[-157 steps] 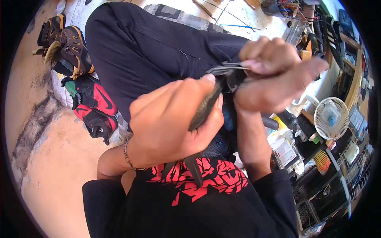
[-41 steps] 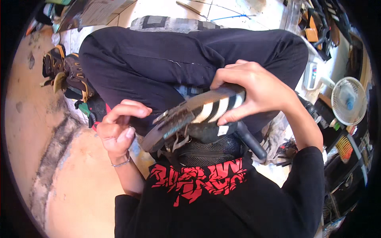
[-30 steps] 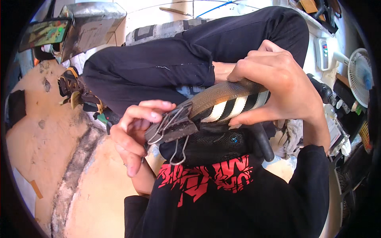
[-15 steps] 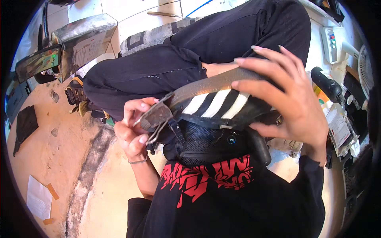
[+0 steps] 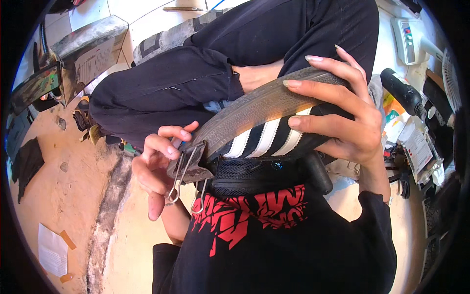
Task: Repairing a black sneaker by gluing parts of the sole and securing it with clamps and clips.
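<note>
Far to the left of the left hand, a white sheet of paper [image 5: 52, 250] with bits of tan tape is seen lying on the sandy floor [image 5: 68, 196], and a dark cloth [image 5: 27, 164] lies above it. Up and to the left of that hand, a grey, worn block-like piece [image 5: 88, 49] is seen tilted near the dark trouser leg [image 5: 161, 93].

The left hand [image 5: 157, 164] is curled around the toe end of a black shoe with white stripes [image 5: 264, 132]; its thumb and forefinger are pinched at the wire handles of a metal binder clip [image 5: 188, 169] that is clamped on the edge of the sole at the toe. The handles hang down below the fingers, and the remaining fingers are loosely bent beneath the clip.

The shoe is held sole-up and slanted, rising from the left hand toward the right hand, just above a black mesh pouch [image 5: 259, 174] that rests against the person's black shirt with red print [image 5: 254, 215].

The right hand [image 5: 342, 117] is closed over the heel half of the shoe, with the fingers spread across the grey ribbed sole and the striped side, and the thumb is hidden beneath it.

To the right of that hand, a black-handled power tool [image 5: 404, 95] and a white device with coloured buttons [image 5: 409, 36] are seen among clutter, well apart from the shoe.
</note>
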The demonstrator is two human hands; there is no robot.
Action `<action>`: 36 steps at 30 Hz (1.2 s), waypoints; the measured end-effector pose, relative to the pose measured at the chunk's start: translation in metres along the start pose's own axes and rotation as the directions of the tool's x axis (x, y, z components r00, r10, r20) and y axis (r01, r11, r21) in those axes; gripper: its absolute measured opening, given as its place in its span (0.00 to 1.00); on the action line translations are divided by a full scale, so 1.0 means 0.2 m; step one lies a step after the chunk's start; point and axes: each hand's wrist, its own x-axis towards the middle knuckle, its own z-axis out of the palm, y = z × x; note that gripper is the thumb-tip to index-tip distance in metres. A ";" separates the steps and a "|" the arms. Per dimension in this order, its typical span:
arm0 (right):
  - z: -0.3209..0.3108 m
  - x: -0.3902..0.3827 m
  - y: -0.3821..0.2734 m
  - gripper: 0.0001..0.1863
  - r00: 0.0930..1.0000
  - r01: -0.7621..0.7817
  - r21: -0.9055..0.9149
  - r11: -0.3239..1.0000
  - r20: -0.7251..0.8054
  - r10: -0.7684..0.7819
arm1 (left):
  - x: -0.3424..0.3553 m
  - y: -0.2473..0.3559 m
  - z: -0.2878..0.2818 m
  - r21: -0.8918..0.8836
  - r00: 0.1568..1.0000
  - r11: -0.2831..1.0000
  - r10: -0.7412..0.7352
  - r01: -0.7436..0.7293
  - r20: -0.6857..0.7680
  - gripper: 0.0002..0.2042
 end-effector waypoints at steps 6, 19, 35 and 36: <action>-0.03 0.01 0.00 0.22 1.000 -0.013 0.060 0.998 0.026 0.011 | 0.00 -0.01 -0.01 -0.023 0.999 1.000 -0.001 0.000 -0.035 0.22; -0.01 0.21 -0.09 0.24 0.981 -0.065 -0.132 0.989 0.172 0.087 | 0.04 -0.06 0.01 0.128 0.780 0.980 -0.037 0.149 -0.625 0.24; 0.07 -0.18 0.15 0.47 0.935 -0.064 0.420 0.905 -0.291 0.201 | -0.05 -0.12 -0.25 -0.168 0.963 0.986 -0.062 0.018 -0.263 0.07; 0.11 -0.18 0.17 0.46 0.926 -0.053 0.320 0.946 -0.338 0.166 | -0.03 -0.12 -0.24 -0.182 0.943 0.983 -0.074 0.015 -0.325 0.04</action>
